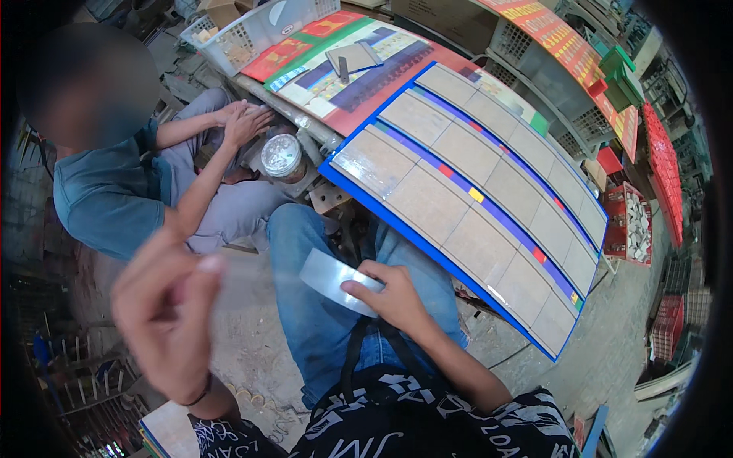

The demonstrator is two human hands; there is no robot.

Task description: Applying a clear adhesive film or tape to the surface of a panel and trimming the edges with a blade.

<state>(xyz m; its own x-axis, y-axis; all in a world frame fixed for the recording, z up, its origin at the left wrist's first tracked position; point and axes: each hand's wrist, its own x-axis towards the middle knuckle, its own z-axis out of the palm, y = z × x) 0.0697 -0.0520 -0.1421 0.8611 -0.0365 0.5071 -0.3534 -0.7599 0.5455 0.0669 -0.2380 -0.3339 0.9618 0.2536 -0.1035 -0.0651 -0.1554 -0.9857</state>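
In my right hand (389, 290), over my jeans, is a shiny silvery-clear roll (324, 271) that looks like wide tape, with my thumb across it. A faint translucent strip (259, 281) stretches from it toward my left hand (168, 305), which is raised at the lower left with thumb and fingers closed on the strip's end, slightly blurred. To the upper right of my hands lies a blue-edged board (466, 198) carrying rows of beige square tiles, separated by purple bands with red and yellow pieces.
A co-worker (114, 198) sits at my left with hands together, beside a clear jar (281, 156). Behind are a printed board (321, 99) with a small tile piece on it, a white crate (237, 49), and at right a red crate (637, 229) of pale pieces and stacked goods.
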